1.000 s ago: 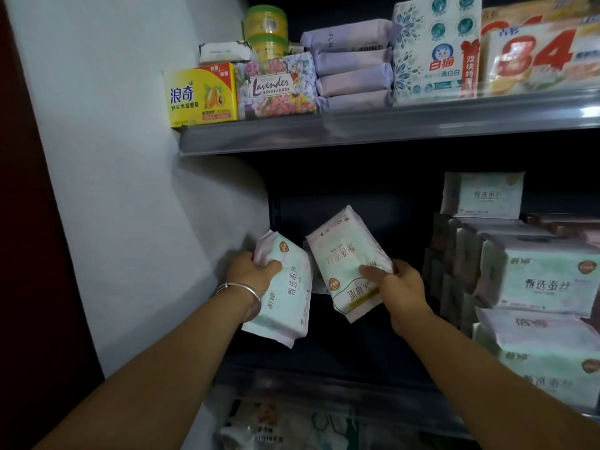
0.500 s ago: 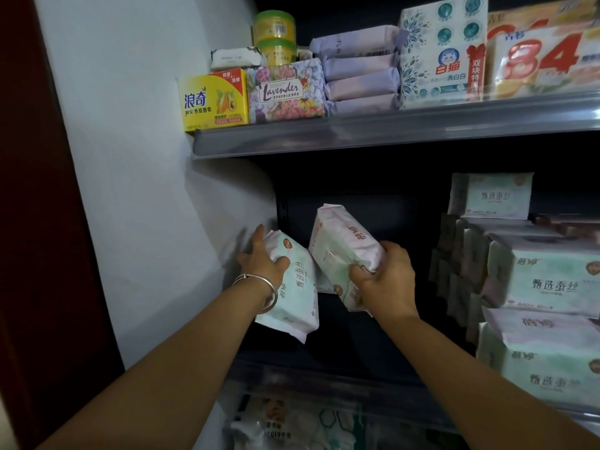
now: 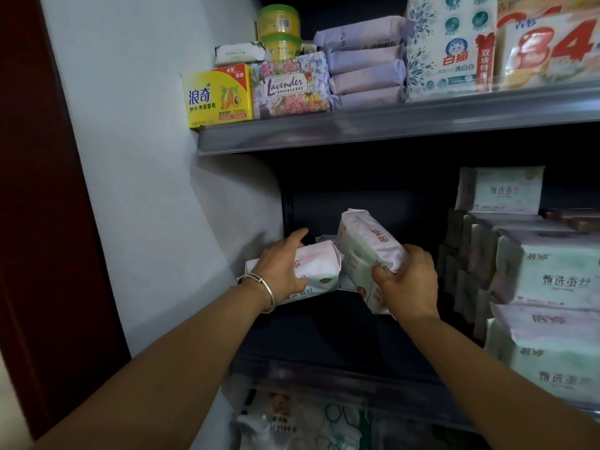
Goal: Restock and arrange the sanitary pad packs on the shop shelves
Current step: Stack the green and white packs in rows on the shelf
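Two pale green and pink sanitary pad packs are in my hands inside the dark middle shelf [image 3: 324, 332]. My left hand [image 3: 281, 265], with a silver bangle at the wrist, grips the left pack [image 3: 319, 271], which lies nearly flat at the shelf's left end by the white wall. My right hand [image 3: 407, 280] grips the right pack [image 3: 363, 251], which is tilted on edge and leans against the left one. A further pack is partly hidden behind them. Stacks of the same packs [image 3: 548, 271] fill the right side of this shelf.
The upper shelf [image 3: 389, 125] carries a yellow soap box [image 3: 217, 97], a Lavender box [image 3: 290, 86], stacked lilac packs [image 3: 367, 61] and a white detergent soap pack [image 3: 451, 47]. A white wall [image 3: 156, 190] closes the left side. Packaged goods [image 3: 292, 423] lie on the shelf below.
My left hand has turned its pack from upright to nearly flat and pushed it deeper into the shelf. My right hand has rotated its pack onto its edge beside it.
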